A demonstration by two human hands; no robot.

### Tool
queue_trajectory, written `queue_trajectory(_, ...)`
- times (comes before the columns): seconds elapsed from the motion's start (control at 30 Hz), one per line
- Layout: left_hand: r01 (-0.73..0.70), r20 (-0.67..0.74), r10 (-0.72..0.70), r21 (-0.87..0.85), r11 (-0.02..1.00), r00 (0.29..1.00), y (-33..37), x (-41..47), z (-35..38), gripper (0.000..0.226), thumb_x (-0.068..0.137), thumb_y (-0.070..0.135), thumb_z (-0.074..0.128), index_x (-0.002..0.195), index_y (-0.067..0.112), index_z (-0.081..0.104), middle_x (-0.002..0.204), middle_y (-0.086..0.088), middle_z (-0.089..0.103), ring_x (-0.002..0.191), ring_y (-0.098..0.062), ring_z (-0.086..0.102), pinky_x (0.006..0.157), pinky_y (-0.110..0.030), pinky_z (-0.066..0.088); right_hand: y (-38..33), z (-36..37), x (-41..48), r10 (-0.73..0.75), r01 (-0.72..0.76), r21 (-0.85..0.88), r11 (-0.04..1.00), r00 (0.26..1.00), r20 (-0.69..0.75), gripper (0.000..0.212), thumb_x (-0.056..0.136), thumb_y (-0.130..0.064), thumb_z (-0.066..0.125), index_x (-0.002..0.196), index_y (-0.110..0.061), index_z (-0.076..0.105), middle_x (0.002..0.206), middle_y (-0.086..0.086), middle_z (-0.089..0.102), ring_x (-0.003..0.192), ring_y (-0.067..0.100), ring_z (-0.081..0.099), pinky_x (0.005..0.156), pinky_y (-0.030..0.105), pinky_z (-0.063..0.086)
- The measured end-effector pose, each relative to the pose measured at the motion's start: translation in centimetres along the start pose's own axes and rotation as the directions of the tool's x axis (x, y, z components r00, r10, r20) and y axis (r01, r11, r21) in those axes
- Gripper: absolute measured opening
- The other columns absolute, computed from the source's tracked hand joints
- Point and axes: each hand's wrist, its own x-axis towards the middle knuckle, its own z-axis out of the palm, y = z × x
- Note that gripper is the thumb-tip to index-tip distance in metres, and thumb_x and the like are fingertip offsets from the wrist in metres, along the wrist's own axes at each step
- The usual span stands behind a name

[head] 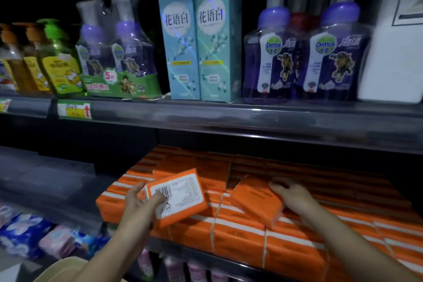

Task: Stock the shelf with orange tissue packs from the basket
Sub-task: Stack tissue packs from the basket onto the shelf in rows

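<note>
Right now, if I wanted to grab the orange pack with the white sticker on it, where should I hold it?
Hold the labelled tissue pack by its two long edges, coming from the front like the left hand does at its near end. It is flat and tilted, label up, so a pinch grip across its thin sides likely works best. The right hand rests on another orange pack.

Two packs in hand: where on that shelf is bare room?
Bare dark shelf lies left of the orange-and-white tissue stacks. Rightward the stacks crowd the shelf. Left hand and right hand each hold an orange pack.
</note>
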Motion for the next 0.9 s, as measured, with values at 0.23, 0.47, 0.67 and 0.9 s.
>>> queue_trajectory(0.23, 0.015, 0.038, -0.015, -0.001, 1.000, 0.999, -0.3, 1.3, 2.5, 0.058, 0.083, 0.006, 0.064, 0.127, 0.028, 0.032, 0.101, -0.017, 0.063, 0.086, -0.032, 0.065, 0.078, -0.046, 0.052, -0.5, 0.1, -0.7, -0.085, 0.177, -0.505, 0.845, 0.976, 0.200, 0.105, 0.057, -0.059, 0.078, 0.145, -0.034, 0.025, 0.144, 0.004, 0.040, 0.120, 0.024, 0.053, 0.100, 0.030, 0.041)
queue_trajectory(0.47, 0.011, 0.078, -0.011, 0.005, 1.000, 0.997, -0.9, 1.4, 4.6, 0.048, 0.087, 0.000, 0.058, 0.119, 0.021, 0.030, 0.091, -0.016, 0.065, 0.077, -0.029, 0.065, 0.070, -0.042, 0.053, 0.6, 0.5, 0.3, -0.171, 0.222, -0.576, 0.787, 0.975, 0.143, 0.107, 0.055, -0.039, 0.076, 0.147, -0.032, 0.020, 0.140, 0.003, 0.042, 0.129, 0.024, 0.040, 0.102, 0.026, 0.039)
queue_trajectory(0.67, 0.033, 0.072, -0.030, -0.047, 0.998, 0.997, -1.2, 2.5, 4.5, 0.052, 0.085, 0.001, 0.059, 0.127, 0.018, 0.035, 0.099, -0.022, 0.065, 0.075, -0.031, 0.067, 0.062, -0.036, 0.051, -0.9, 0.4, 3.0, -0.147, 0.234, -0.597, 0.767, 0.971, 0.191, 0.105, 0.063, -0.024, 0.078, 0.147, -0.038, 0.016, 0.153, 0.005, 0.012, 0.141, 0.025, 0.019, 0.108, 0.025, 0.031)
queue_trajectory(0.9, 0.076, 0.102, -0.067, -0.088, 0.993, 0.993, -1.2, 3.0, 4.3, 0.047, 0.084, 0.001, 0.059, 0.124, 0.017, 0.039, 0.086, -0.019, 0.069, 0.062, -0.024, 0.069, 0.052, -0.031, 0.052, -1.8, 2.0, 5.2, -0.141, 0.270, -0.480, 0.835, 0.947, 0.287, 0.101, 0.067, -0.002, 0.071, 0.146, -0.037, 0.019, 0.153, 0.001, 0.018, 0.138, 0.021, 0.028, 0.091, 0.018, 0.039)
